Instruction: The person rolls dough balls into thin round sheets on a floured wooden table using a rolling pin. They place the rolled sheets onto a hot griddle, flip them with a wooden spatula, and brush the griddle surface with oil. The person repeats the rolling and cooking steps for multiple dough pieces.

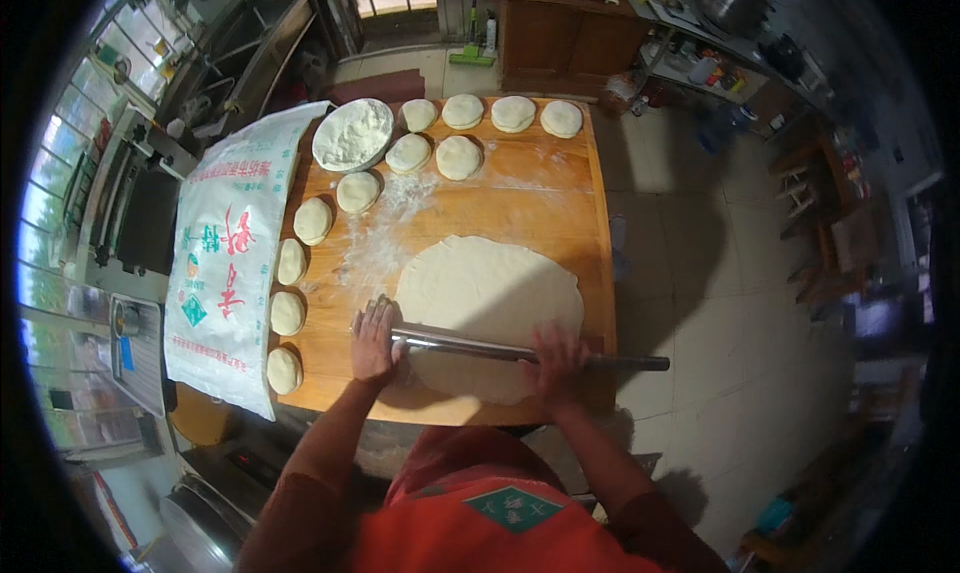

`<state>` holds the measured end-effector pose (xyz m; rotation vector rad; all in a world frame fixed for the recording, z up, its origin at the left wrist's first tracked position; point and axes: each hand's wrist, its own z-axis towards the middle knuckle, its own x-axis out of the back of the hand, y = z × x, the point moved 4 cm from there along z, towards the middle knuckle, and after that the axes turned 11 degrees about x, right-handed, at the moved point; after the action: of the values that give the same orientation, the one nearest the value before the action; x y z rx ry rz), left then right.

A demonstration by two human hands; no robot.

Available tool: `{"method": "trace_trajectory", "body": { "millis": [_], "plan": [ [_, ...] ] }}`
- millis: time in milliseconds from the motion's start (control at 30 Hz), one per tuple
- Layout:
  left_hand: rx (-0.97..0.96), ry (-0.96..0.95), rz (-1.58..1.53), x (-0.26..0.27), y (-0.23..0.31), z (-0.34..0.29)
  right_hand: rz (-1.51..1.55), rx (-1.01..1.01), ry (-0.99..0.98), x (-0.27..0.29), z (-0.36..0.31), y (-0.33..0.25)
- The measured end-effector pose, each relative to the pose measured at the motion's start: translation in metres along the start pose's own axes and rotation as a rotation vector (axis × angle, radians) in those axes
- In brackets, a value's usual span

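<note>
A large, flat sheet of dough (488, 278) lies on the near half of a wooden board (545, 198). Across it rests a long metal rolling pin (465, 345), tilted slightly down to the right. My left hand (374, 343) grips the pin close to its left end, beside the dough's edge. Farther right, my right hand (556, 361) is closed over the pin above the dough, a little blurred and in shadow. The pin's right end sticks out past the board's edge. Dry flour (385, 238) is scattered on the wood left of the sheet.
Several round dough pieces (459, 158) line the board's far and left sides. A white bowl of flour (353, 135) stands at the far left corner. A printed white sack (235, 263) covers the left edge. Beyond are a sink counter (240, 48) and a wooden cabinet (570, 38).
</note>
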<state>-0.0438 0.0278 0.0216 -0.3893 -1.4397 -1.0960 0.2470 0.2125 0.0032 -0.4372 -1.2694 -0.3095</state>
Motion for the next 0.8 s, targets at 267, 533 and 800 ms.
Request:
{"method": "trace_trajectory", "body": {
  "millis": [267,533,800],
  "plan": [
    [0.021,0.078,0.076,-0.083,0.022,0.195,-0.091,0.013,0.066,-0.053,0.192,0.068],
    [0.251,0.142,0.067,-0.109,0.040,0.297,-0.228,-0.089,0.194,-0.090,0.330,0.105],
    [0.070,0.081,0.066,-0.064,0.008,0.130,-0.048,-0.372,-0.035,-0.034,0.103,0.109]
  ]
}}
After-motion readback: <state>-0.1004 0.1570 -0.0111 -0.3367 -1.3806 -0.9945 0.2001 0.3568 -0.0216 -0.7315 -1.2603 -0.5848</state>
